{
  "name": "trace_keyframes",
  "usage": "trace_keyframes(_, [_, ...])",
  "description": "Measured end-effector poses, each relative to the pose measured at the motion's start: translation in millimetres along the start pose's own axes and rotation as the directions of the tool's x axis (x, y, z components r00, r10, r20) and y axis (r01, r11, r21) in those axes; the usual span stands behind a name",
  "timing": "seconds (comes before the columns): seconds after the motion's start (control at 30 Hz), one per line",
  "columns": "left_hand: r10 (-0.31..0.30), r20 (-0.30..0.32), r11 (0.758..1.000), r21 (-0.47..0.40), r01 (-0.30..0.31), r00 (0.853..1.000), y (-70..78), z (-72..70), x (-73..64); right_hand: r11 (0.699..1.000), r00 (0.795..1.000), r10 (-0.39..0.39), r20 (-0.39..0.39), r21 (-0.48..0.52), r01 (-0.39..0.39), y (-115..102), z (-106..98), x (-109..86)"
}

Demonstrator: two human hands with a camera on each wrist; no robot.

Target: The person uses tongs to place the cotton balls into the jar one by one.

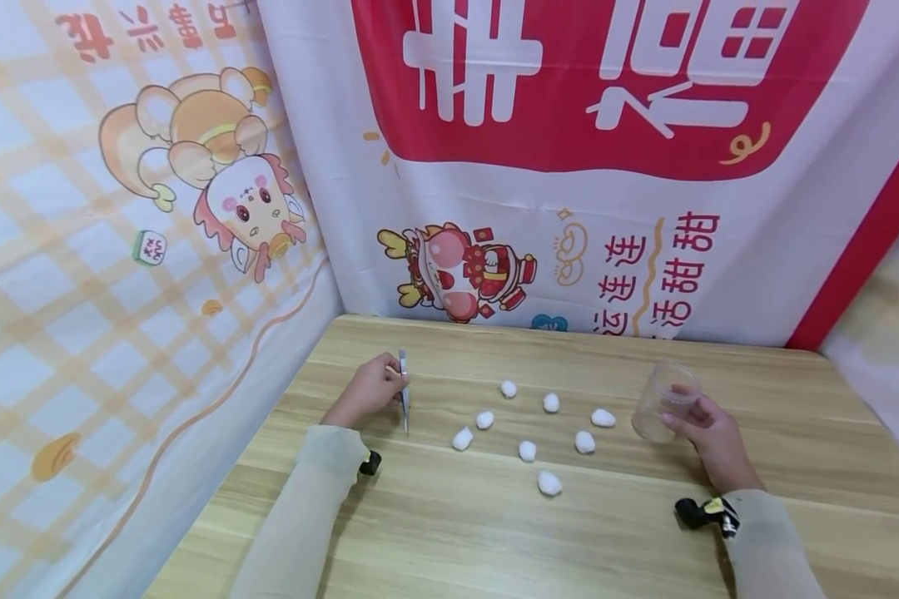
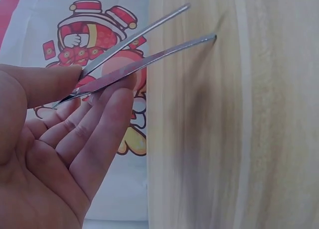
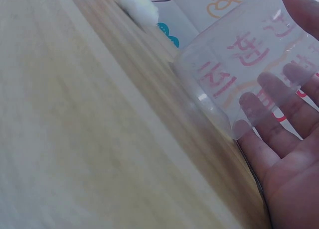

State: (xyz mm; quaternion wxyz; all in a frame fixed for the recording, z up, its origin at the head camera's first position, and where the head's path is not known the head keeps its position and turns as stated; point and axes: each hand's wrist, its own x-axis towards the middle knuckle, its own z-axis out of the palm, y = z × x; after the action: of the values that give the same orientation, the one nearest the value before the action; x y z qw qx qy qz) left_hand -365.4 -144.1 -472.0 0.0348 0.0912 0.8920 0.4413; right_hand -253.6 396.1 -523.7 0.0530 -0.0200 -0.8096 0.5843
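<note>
Between thumb and fingers, my left hand [image 1: 377, 384] pinches metal tweezers [image 2: 144, 63]. In the left wrist view their two tips stand apart over the wooden table, with nothing between them. My right hand [image 1: 712, 434] grips a clear plastic jar [image 1: 655, 408] from its right side, fingers curved round the wall; the jar looks empty. Several white cotton balls lie scattered on the table between the hands. One cotton ball [image 1: 603, 418] is nearest the jar, and another cotton ball [image 1: 462, 438] is among those closest to the tweezers.
The light wooden table [image 1: 434, 532] reaches back to a printed cloth [image 1: 569, 191] hanging behind it. A checked cloth [image 1: 157, 333] with cartoon figures hangs along the left side. Small black devices are strapped at both wrists.
</note>
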Motion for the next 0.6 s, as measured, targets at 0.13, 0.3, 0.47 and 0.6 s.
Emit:
trace_keyframes(0.13, [-0.004,0.01,0.999,-0.032,0.004,1.0,1.0,-0.6,-0.8,1.0,1.0,-0.007,0.001,0.007,0.007,1.7,0.0,-0.5])
trace_keyframes(0.3, [0.015,0.042,0.993,-0.114,-0.01,0.999,2.4,-1.0,-1.7,1.0,1.0,-0.018,-0.004,0.021,0.018,2.9,0.3,-0.1])
trace_keyframes(0.47, [0.034,0.06,0.979,-0.205,-0.022,0.998,4.3,-0.4,-5.2,0.999,1.0,-0.022,-0.009,0.032,0.022,1.6,1.1,-0.3])
trace_keyframes(0.6, [0.033,0.043,0.976,-0.215,-0.023,0.999,4.1,0.6,-8.5,0.999,1.0,-0.021,-0.012,0.029,0.021,0.1,2.1,-0.9])
